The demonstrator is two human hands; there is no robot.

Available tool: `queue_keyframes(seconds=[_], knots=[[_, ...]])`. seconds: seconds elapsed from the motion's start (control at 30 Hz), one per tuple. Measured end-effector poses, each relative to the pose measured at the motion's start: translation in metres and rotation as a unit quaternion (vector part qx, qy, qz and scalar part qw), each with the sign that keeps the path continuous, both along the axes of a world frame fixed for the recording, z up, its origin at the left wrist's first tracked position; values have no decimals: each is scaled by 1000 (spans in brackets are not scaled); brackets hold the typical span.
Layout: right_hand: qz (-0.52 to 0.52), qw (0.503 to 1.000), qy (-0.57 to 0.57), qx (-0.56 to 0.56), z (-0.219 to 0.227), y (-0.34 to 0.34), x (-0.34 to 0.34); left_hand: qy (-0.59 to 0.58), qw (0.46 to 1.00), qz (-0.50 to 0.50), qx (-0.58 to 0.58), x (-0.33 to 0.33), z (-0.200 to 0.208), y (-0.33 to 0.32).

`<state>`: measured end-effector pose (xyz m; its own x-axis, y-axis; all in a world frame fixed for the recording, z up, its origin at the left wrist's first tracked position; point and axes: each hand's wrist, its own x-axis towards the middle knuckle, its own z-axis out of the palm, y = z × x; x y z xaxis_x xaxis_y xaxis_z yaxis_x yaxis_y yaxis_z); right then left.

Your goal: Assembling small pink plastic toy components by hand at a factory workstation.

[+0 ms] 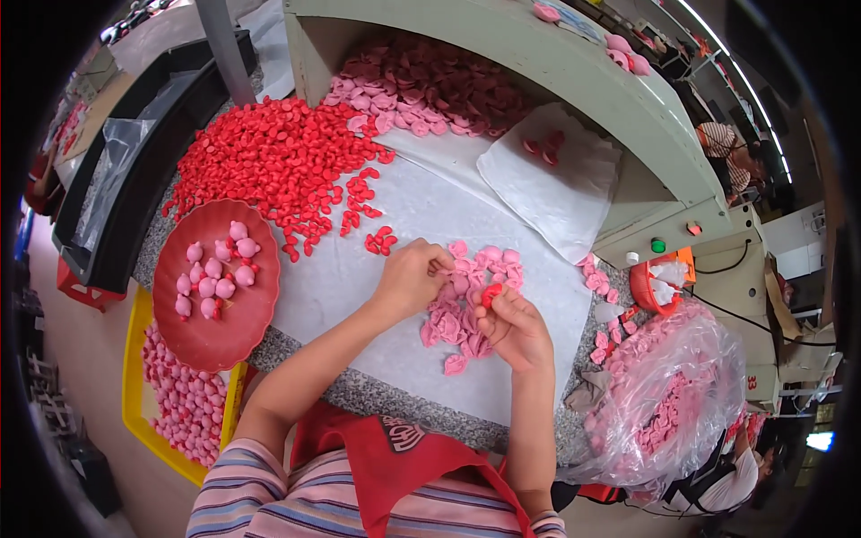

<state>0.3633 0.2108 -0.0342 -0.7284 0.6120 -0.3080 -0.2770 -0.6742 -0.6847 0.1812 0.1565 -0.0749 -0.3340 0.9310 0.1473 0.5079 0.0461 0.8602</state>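
My right hand (517, 330) pinches a small, rounded red piece (491, 295) between thumb and fingertips, above the paper. To its left, my left hand (413, 280) has its fingers closed at the edge of a loose pile of pink moulded pieces (455, 323). Anything between those left fingertips is too small to make out. A few small curved red pieces (381, 240) lie just beyond the left hand. Farther back on the left spreads a large heap of the same red pieces (269, 161).
A red scalloped dish (170, 309) holds several pink-and-red assembled pieces; a yellow crate (136, 394) below it holds more. Pink cupped pieces (430, 85) fill the grey machine housing (502, 31). A clear plastic bag (708, 359) of pink pieces stands right, beside a red cup (641, 287).
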Motion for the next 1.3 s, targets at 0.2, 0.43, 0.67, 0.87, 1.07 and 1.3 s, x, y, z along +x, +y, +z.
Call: queue_keyframes(seconds=[0.2, 0.43, 0.67, 0.87, 1.07, 1.3], knots=[[-17, 999, 8, 30, 16, -25, 5, -425, 901, -64, -60, 1, 33, -24], [-109, 969, -79, 207, 48, -46, -6, -495, 864, -90, -24, 18, 66, -37], [-115, 829, -253, 485, 52, -54, -7, -557, 824, -90, -53, 15, 70, -43], [-112, 734, -276, 610, 61, -50, 0, -561, 807, -173, -61, 9, 67, -50], [-58, 822, -257, 504, 69, -41, 3, -428, 888, -164, -37, 11, 75, -53], [-38, 826, -238, 510, 65, -38, 7, -412, 892, -182, 44, 16, 76, -51]])
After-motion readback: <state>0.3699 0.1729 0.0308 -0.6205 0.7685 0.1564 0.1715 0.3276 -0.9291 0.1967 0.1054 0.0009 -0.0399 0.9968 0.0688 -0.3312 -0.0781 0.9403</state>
